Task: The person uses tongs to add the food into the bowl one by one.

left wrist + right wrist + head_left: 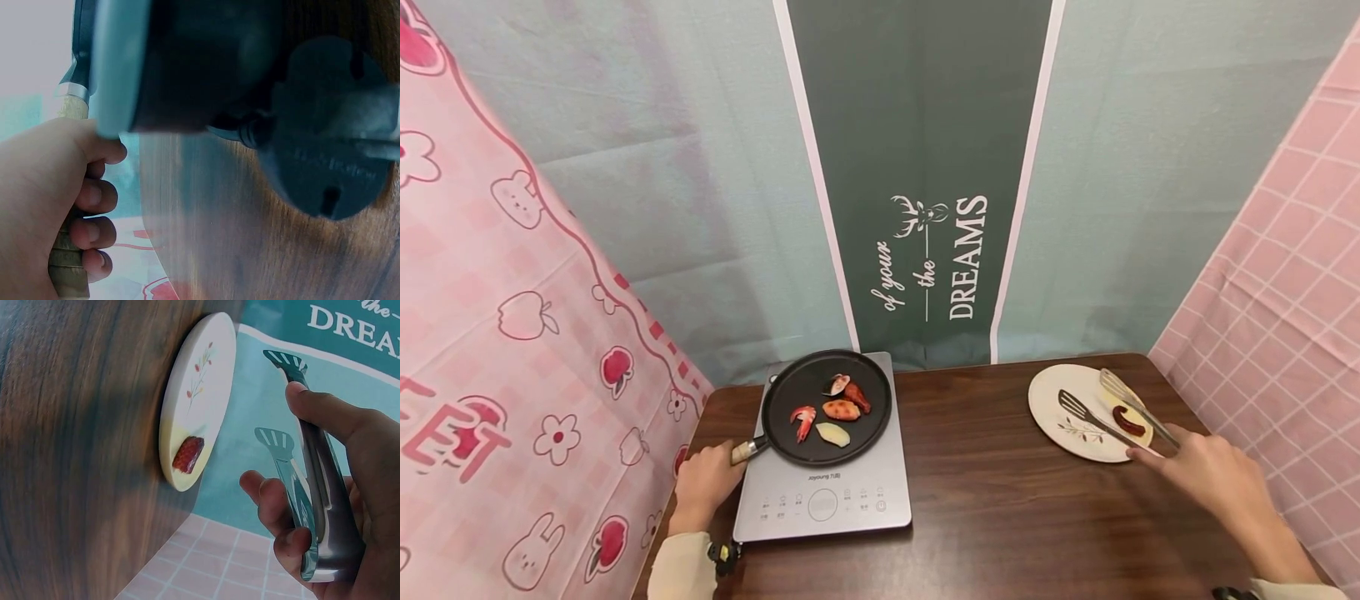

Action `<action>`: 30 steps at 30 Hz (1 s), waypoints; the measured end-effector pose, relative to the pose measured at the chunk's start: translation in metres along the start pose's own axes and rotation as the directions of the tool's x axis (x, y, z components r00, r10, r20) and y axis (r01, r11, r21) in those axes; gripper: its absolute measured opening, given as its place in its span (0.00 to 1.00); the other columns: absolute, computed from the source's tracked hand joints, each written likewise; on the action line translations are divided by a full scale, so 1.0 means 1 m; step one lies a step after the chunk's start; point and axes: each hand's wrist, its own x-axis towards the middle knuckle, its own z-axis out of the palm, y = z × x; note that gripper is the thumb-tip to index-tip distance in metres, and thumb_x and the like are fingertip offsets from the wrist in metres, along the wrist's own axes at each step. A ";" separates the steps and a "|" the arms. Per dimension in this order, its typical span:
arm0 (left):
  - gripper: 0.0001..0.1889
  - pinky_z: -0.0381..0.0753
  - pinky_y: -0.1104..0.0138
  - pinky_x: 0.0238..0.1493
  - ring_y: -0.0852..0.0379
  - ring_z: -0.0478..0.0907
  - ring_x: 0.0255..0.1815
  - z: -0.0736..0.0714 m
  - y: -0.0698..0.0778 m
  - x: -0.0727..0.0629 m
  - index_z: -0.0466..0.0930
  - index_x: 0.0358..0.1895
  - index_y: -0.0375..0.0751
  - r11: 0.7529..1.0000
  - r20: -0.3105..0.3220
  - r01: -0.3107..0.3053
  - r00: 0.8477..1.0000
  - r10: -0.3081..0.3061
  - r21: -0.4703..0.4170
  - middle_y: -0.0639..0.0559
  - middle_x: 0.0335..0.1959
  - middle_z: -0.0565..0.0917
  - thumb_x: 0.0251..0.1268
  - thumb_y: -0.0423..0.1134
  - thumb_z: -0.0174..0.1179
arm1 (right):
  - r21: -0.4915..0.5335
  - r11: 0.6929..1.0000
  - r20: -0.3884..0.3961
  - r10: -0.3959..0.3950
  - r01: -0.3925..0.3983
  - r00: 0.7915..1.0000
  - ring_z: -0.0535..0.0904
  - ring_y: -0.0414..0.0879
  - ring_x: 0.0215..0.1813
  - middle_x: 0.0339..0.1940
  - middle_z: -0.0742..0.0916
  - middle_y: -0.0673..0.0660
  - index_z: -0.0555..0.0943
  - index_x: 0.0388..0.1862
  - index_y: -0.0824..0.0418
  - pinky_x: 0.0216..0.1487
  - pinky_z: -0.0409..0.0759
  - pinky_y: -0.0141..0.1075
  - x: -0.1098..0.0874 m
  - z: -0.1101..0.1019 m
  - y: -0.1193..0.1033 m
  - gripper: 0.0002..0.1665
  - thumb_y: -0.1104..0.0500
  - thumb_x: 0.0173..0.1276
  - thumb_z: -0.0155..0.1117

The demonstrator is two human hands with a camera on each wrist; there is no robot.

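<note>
My left hand (707, 479) grips the wooden handle (69, 269) of a black frying pan (790, 392). Several food pieces lie in the pan: a shrimp (803, 422), a drumstick (856, 397), an orange-brown piece (841, 410), a pale yellow piece (832, 434) and a dark-edged piece (836, 384). At the right, my right hand (1210, 471) holds metal tongs (322, 487), their slotted ends spread apart with nothing between them. In the head view the tongs appear over a white plate (1048, 383). On that plate's yellowish part sits a curved dark red food piece (1127, 422).
Under the pan is a silver induction cooker (880, 492), near the left side of the brown wooden table (977, 467). Bare wood lies between cooker and plate. Curtains with prints (745, 167) hang behind and on both sides. A black plug-like object (331, 131) shows near the left wrist.
</note>
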 end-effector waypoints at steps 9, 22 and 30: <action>0.12 0.72 0.47 0.24 0.39 0.80 0.21 -0.001 0.000 0.000 0.78 0.33 0.38 1.000 0.016 0.009 1.000 -0.009 -0.003 0.40 0.23 0.83 0.63 0.43 0.69 | -0.007 1.000 0.005 0.001 -0.001 1.000 0.81 0.83 0.38 0.39 0.84 0.84 0.81 0.63 0.69 0.28 0.73 0.65 -0.003 0.002 0.017 0.51 0.25 0.66 0.68; 0.13 0.71 0.47 0.23 0.41 0.79 0.21 -0.001 0.000 0.001 0.77 0.32 0.39 1.000 0.019 0.010 1.000 -0.010 -0.004 0.41 0.23 0.82 0.63 0.43 0.69 | 0.005 1.000 0.029 -0.005 0.004 1.000 0.81 0.79 0.33 0.34 0.85 0.79 0.84 0.53 0.67 0.27 0.73 0.63 -0.008 0.003 0.032 0.43 0.28 0.68 0.68; 0.13 0.72 0.46 0.23 0.40 0.80 0.21 0.000 -0.001 0.001 0.78 0.32 0.38 1.000 0.013 0.007 1.000 -0.007 -0.003 0.40 0.23 0.83 0.63 0.43 0.69 | 0.015 0.999 0.070 0.027 -0.029 0.997 0.81 0.71 0.28 0.25 0.82 0.74 0.84 0.40 0.63 0.24 0.71 0.60 -0.013 0.003 0.040 0.37 0.28 0.70 0.66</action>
